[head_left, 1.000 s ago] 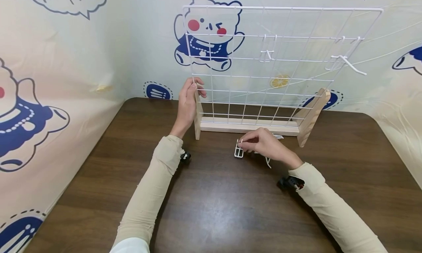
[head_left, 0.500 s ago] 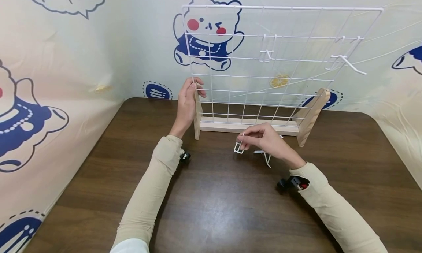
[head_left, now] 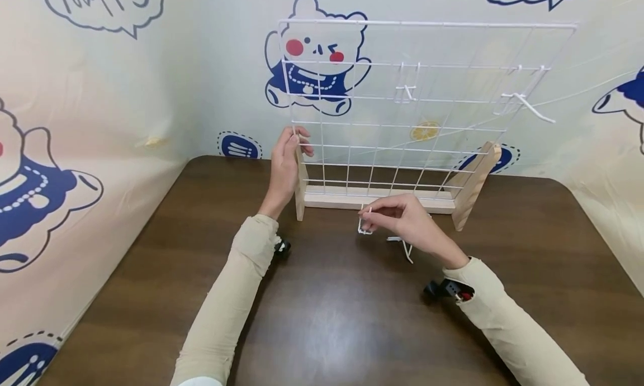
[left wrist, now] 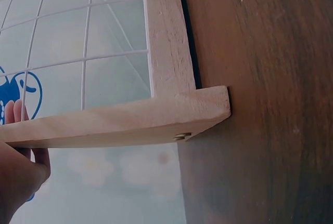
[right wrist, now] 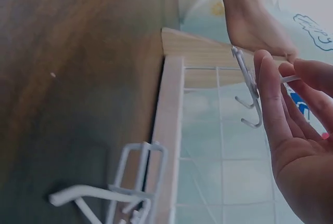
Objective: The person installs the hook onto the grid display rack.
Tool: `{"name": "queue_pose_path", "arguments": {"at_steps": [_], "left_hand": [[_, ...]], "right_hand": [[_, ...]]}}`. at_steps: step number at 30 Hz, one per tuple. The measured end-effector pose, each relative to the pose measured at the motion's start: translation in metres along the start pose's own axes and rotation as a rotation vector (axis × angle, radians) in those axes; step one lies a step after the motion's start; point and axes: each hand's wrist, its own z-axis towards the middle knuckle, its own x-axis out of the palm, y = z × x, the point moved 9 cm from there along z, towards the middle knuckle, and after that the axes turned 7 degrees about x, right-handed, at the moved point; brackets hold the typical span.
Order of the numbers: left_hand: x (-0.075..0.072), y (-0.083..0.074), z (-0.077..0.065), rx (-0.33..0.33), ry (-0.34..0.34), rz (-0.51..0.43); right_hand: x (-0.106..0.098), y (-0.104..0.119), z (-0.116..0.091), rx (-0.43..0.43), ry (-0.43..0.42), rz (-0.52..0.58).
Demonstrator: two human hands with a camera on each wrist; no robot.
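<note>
the left hand [head_left: 285, 168] wraps around the top of the left wooden upright [left wrist: 114, 121], its fingers curled close about the wood beside the edge of the white wire grid [head_left: 427, 24]; in the left wrist view some fingertips show through the mesh. the right hand [head_left: 408, 221] is narrow, thumb and fingers pinching the held hook [right wrist: 251, 86], a small white piece just in front of the wooden crossbar [head_left: 339, 200], to the right of the left hand and lower. two short curved ends of it stick out past the fingers, and its thin arm runs between thumb and fingertip.

just below the right hand, a loose hook [right wrist: 99, 192] lies on the worktop [head_left: 302, 313], its white arm and frame plain in the right wrist view. higher than both hands, the nearer hung hook [head_left: 409, 93] sits on the grid above the right hand, and the farther hung hook [head_left: 534, 108] hangs off to its right. the right wooden upright [head_left: 474, 189] stands beyond the right hand. behind the hands, a pale backdrop [head_left: 231, 56] carries a cartoon bear. beige sleeves reach to both wrists.
</note>
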Motion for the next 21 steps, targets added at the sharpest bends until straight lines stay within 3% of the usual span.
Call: {"name": "queue_pose_path", "arguments": {"at_steps": [4,11,21], "left_hand": [[-0.001,0.001,-0.003,0.012,-0.006,-0.007],[0.000,-0.001,-0.001,0.021,-0.002,-0.024],[-0.002,-0.002,-0.001,0.013,0.007,-0.002]], "right_hand": [[-0.003,0.009,-0.002,-0.036,-0.040,-0.031],[0.000,0.057,-0.008,-0.135,-0.103,-0.093],[0.011,0.104,0.001,-0.330,-0.178,-0.123]]}}
